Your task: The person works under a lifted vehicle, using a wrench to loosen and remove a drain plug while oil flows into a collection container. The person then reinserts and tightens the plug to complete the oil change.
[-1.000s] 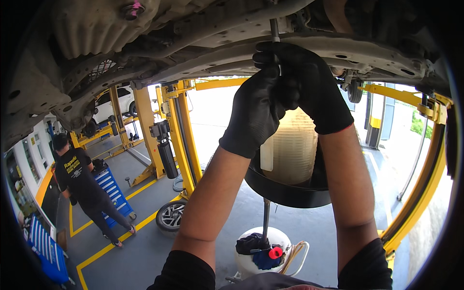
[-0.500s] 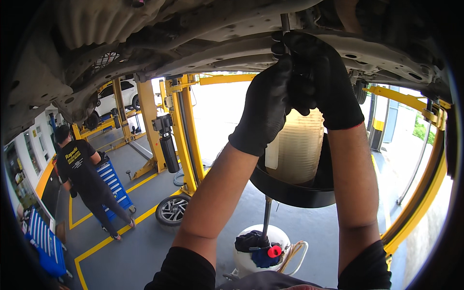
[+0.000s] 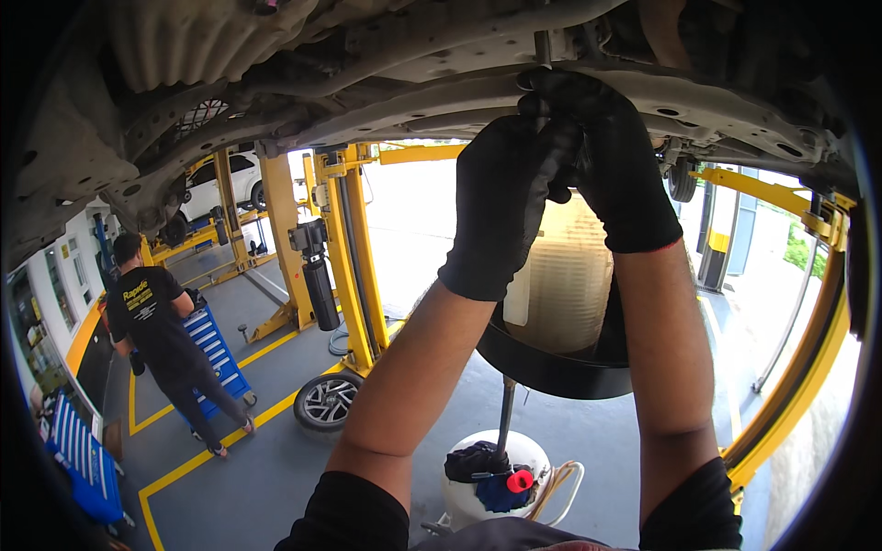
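Both my hands wear black gloves and are raised together beneath a car's underside (image 3: 423,96). A thin dark metal rod (image 3: 542,46) comes down from the car into my grasp. The fingers of my right hand (image 3: 606,147) are curled around its lower part. Just below and against it, my left hand (image 3: 501,197) is closed, its fingertips pressed in by the right palm; what they pinch is hidden. Under my hands stands a translucent ribbed plastic container (image 3: 565,285), upright inside a wide black drain pan (image 3: 551,372).
The pan's post rises from a white tank (image 3: 524,450) with dark cloths and a red cap on top. A wheel (image 3: 328,400) lies on the floor beside a yellow lift post (image 3: 358,257). At left, a person (image 3: 156,321) stands by a blue tool cabinet (image 3: 216,354).
My left hand has turned more upright, its fingers tucked closer to the right palm. My right hand has shifted slightly left and down on the rod.
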A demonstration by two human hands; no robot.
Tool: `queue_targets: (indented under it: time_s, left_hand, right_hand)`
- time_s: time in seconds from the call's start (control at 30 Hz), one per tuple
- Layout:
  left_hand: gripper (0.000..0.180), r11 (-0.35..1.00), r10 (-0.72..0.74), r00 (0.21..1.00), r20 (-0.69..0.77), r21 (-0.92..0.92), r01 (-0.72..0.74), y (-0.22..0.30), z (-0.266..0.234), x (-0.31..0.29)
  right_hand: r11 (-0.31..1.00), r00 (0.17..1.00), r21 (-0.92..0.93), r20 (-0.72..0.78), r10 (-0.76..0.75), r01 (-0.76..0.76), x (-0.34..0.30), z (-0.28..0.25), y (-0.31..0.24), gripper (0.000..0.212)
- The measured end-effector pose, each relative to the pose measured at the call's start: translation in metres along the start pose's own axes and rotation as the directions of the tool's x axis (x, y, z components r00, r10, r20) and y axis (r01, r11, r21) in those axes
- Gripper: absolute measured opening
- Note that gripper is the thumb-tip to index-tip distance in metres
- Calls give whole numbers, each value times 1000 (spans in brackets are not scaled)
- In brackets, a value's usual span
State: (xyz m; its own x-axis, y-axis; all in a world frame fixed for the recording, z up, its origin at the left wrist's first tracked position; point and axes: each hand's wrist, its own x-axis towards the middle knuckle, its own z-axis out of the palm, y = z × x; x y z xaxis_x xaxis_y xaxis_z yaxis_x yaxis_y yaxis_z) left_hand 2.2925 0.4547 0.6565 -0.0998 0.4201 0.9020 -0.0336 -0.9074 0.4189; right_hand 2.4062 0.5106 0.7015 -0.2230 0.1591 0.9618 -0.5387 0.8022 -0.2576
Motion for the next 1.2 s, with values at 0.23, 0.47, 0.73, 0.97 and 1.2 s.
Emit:
queue_targets:
  time_s: [0.23,0.47,0.73,0.97,1.2]
  left_hand:
    - [35,891,-172,973,154,-397,221,-10,-9,1]
    - [28,974,-187,973,135,-100,201,-4,-11,-8]
    - [31,973,-98,988,116,219,71,9,2,-12]
    - [26,798,-237,955,176,596,88,25,11,-37]
    - [19,887,15,998,62,460,-42,43,13,-29]
  right_hand:
    - [944,996,-318,60,-70,85,-7,-5,-4,32]
    - [977,998,-201,13,-66,67,-25,-4,-7,33]
    - [994,994,-2,-9,-108,108,-35,-8,-1,34]
    - [983,999,-182,-41,30,-37,-79,-27,-14,25]
    - [974,999,-225,-27,-40,33,-102,-55,-36,26]
